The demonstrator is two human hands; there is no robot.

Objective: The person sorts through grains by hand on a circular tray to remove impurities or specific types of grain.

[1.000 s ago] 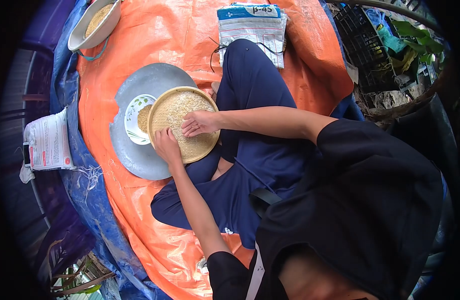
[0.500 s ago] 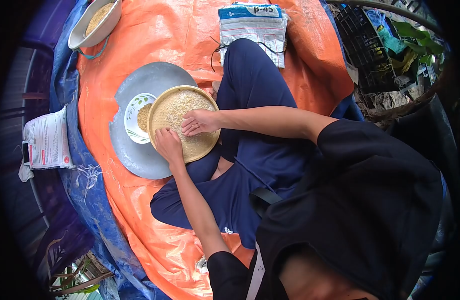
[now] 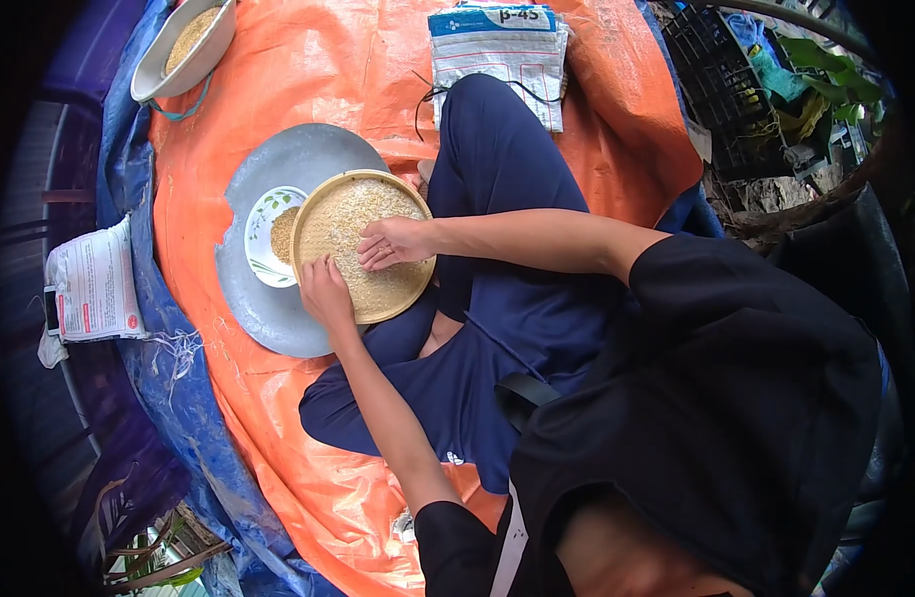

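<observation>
A round woven tray (image 3: 323,204) with pale grain spread over it tilts beside my lap, overlapping a white bowl (image 3: 262,227) with a green leaf pattern. Brown grain (image 3: 281,234) lies in the bowl, which sits on a grey round board (image 3: 264,318). My left hand (image 3: 326,292) is at the tray's near-left rim, its fingers drawn together; what they hold is too small to see. Over the middle of the tray, my right hand (image 3: 391,244) is turned partly palm up with curled fingers close to the grain. Its contents cannot be made out.
An orange tarp (image 3: 278,60) lies over a blue one (image 3: 164,388). At the upper left stands a white container (image 3: 204,62) of grain. Folded sacks (image 3: 497,55) lie beyond my knee, a white packet (image 3: 94,284) at the left, a black crate (image 3: 711,90) at the upper right.
My left hand has shifted slightly left, toward the tray's rim and the bowl. My right hand stays over the grain in nearly the same pose. The whole view has moved a little.
</observation>
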